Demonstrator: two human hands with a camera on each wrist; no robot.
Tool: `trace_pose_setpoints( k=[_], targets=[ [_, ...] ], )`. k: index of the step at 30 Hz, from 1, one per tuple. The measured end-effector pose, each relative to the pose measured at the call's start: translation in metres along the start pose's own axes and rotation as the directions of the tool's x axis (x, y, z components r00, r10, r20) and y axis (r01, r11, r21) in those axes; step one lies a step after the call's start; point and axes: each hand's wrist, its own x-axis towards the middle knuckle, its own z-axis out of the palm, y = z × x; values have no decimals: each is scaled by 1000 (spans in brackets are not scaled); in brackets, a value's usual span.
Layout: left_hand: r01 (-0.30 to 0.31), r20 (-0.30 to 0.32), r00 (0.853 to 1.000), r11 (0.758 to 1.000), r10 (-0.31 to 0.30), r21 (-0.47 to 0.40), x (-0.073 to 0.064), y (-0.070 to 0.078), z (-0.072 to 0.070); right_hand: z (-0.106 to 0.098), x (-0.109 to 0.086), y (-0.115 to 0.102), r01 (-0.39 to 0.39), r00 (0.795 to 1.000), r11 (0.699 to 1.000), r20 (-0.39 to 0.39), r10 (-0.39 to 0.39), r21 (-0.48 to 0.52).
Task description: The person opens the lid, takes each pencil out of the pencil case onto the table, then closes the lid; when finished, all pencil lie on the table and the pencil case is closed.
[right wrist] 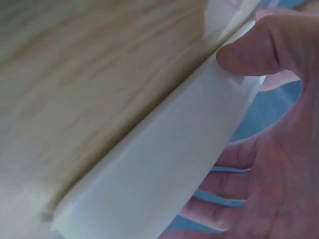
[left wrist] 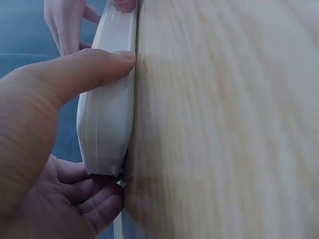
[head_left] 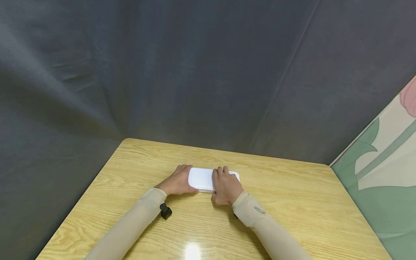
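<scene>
As we look down from the head view, a wooden table point(head_left: 302, 202) with pale yellow grain spreads below us, its far corners rounded and a bright patch of light point(head_left: 192, 251) shining on its surface near the bottom of the view. Behind it and along the left we see a dark grey-blue curtain point(head_left: 201, 72) with soft folds and a slanting seam, and on the right hangs a cloth point(head_left: 386, 213) printed with large green leaves and a pink flower shape on a cream ground. We find the white box point(head_left: 202, 178) lying on the table, around the middle of its width and toward the far edge, its long side running roughly left to right and its corners rounded. At its left end, the left hand point(head_left: 178, 180) grasps it: the thumb is at the near side and the fingers reach round the end toward the far corner, spread as wide as the box is deep. In the left wrist view we see that thumb laid across the box's side, its tip by the lower edge. Right of the box's middle, the right hand point(head_left: 226, 186) grips it too, with the fingers over the top and the thumb pressed to the near side, as the right wrist view shows up close. Both arms wear light beige sleeves point(head_left: 130, 224), and we notice a small black device point(head_left: 165, 211) at the left wrist.
</scene>
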Motion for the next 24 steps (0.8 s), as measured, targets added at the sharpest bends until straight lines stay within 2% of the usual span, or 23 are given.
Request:
trace_pose_setpoints(
  k=[5,10,24],
  targets=[
    [11,-15,1000,1000,-11,-4,1,-1,1,2,4,-7,-17,1000,997,13,18,-71],
    [23,-16,1000,999,-23,-25,1,-1,2,3,7,-14,-40,996,989,73,51,-146],
    [10,-45,999,998,-13,-61,3,-7,7,2,9,-24,-73,993,967,67,92,-244]
  ],
)
